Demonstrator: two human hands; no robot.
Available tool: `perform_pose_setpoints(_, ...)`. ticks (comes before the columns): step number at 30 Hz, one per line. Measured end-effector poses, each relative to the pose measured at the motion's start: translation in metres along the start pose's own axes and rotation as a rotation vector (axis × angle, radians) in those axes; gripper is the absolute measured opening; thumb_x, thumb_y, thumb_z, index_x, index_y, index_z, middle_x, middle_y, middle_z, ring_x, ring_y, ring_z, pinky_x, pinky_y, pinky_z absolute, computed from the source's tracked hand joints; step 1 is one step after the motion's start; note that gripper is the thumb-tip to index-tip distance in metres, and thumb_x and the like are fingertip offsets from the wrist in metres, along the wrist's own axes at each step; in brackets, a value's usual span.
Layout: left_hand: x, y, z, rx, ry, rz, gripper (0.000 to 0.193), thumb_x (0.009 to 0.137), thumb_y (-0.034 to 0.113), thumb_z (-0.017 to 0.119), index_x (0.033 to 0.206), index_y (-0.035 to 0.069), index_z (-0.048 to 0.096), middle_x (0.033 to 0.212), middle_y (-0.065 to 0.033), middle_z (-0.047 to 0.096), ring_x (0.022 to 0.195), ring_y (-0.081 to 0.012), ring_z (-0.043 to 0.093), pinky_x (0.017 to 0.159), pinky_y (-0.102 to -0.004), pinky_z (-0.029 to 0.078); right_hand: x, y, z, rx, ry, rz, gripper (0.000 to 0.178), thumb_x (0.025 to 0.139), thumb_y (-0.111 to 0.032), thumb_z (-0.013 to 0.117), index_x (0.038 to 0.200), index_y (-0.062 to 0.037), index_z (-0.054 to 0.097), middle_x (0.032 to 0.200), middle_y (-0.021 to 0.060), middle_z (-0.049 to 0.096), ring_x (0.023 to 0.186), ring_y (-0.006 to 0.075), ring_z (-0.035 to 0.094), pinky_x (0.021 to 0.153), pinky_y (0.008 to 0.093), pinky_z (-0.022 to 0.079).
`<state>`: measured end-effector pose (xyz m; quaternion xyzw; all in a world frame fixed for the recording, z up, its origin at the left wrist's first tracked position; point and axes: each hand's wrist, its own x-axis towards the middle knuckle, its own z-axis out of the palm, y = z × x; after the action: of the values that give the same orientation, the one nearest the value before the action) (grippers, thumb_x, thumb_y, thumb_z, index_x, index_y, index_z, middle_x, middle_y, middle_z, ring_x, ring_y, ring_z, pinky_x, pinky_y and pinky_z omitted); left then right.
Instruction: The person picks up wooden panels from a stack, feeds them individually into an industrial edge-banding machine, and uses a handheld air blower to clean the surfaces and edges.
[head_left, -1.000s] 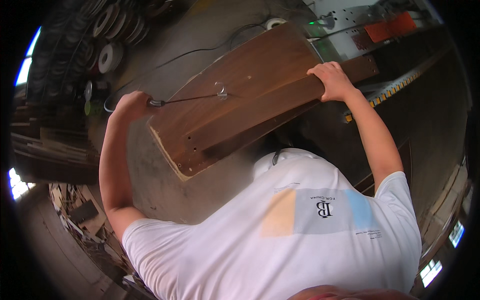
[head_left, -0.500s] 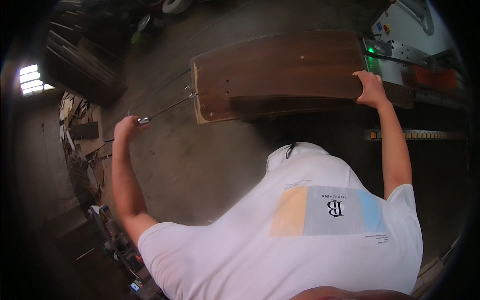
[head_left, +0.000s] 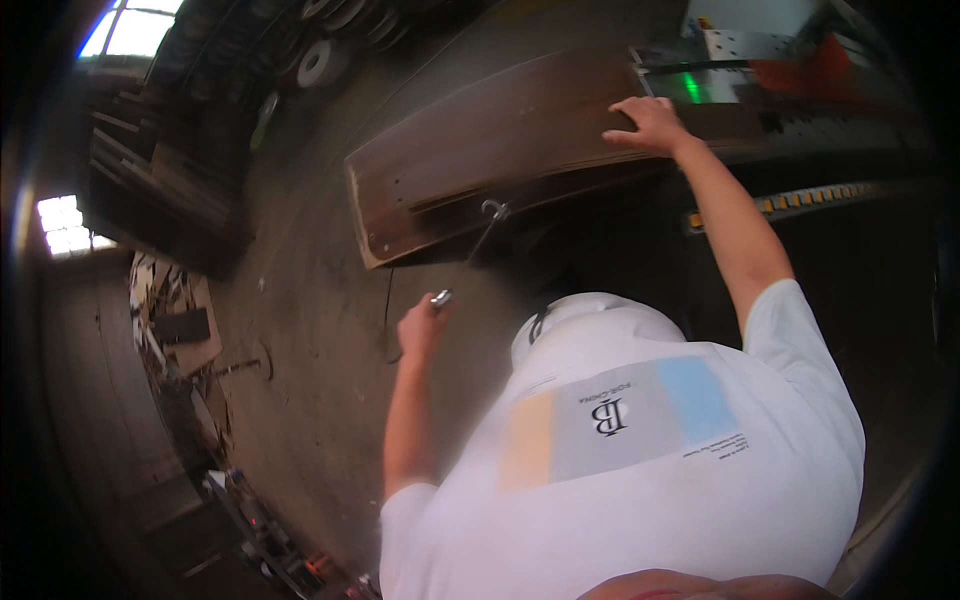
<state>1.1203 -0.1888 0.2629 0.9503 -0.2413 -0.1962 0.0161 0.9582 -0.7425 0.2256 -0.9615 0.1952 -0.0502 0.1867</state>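
Observation:
My left hand (head_left: pixel 422 325) is closed round the shiny end of a thin metal rod (head_left: pixel 482 241). The rod slants up and away to a small hook-shaped tip (head_left: pixel 495 210), which lies in front of the near long edge of a dark brown wooden board (head_left: pixel 500 130). A dark cord or hose hangs beside this hand. Over the right part of the board is my right hand (head_left: pixel 655 127), fingers stretched out and thumb apart. It seems to rest on the wood, though contact is hard to see.
At the board's right end stands a machine (head_left: pixel 715 85) with a green light and an orange-red part. A strip with yellow blocks (head_left: pixel 780 203) runs below it. Stacked planks (head_left: pixel 150 185) and a heap of scrap wood (head_left: pixel 185 325) lie to the left. A white wheel-like ring (head_left: pixel 315 63) is behind.
My left hand has swung right with the rod, whose hook moved from the board's left end to its near long edge. The view has shifted, and my right hand appears further left.

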Motion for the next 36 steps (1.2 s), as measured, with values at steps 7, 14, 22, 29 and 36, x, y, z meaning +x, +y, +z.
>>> perform_pose_setpoints(7,0.019,0.152,0.010,-0.001,0.122,0.292,0.044,0.094,0.053,0.067,0.102,0.011,0.059,0.082,-0.0162,0.072,0.081,-0.0426,0.069,0.068,-0.0514,0.052,0.005,-0.002,0.006,0.023,-0.069,0.091,0.052,0.097,-0.058,0.055,0.134,-0.0231,0.065,0.135,0.0045,0.064,0.132,0.0256,0.054,0.115,0.0465,0.030)
perform_pose_setpoints(14,0.090,0.013,-0.125,0.488,0.284,0.281,0.041,0.090,0.050,0.071,0.114,0.017,0.063,0.080,-0.0126,0.073,0.077,-0.0375,0.070,0.074,-0.0465,0.048,-0.001,-0.003,0.004,-0.011,-0.037,0.106,0.048,0.094,-0.055,0.058,0.128,-0.0218,0.067,0.128,0.0054,0.066,0.126,0.0259,0.056,0.113,0.0469,0.031)
perform_pose_setpoints(22,0.193,-0.015,-0.315,0.896,0.404,0.577,0.030,0.079,0.033,0.079,0.098,0.016,0.064,0.094,-0.0022,0.067,0.098,-0.0243,0.065,0.094,-0.0421,0.041,0.000,-0.010,0.010,0.024,0.058,0.102,0.046,0.094,-0.054,0.059,0.123,-0.0197,0.070,0.122,0.0055,0.067,0.122,0.0255,0.057,0.111,0.0451,0.032)
perform_pose_setpoints(29,0.323,0.227,-0.255,0.663,0.575,0.977,0.033,0.081,0.023,0.076,0.114,0.018,0.071,0.111,-0.0017,0.062,0.107,-0.0251,0.061,0.094,-0.0420,0.046,-0.017,-0.012,-0.012,0.198,0.373,0.010,0.044,0.086,-0.039,0.075,0.122,-0.0145,0.065,0.121,0.0050,0.066,0.128,0.0270,0.054,0.120,0.0521,0.028)
perform_pose_setpoints(36,0.390,0.451,-0.178,-0.177,0.496,1.106,0.026,0.092,0.035,0.072,0.110,0.016,0.072,0.103,-0.0053,0.068,0.094,-0.0325,0.068,0.078,-0.0426,0.054,-0.161,-0.019,-0.057,0.328,0.473,0.321,0.045,0.082,-0.027,0.079,0.122,-0.0112,0.065,0.123,0.0092,0.066,0.120,0.0311,0.060,0.107,0.0441,0.046)
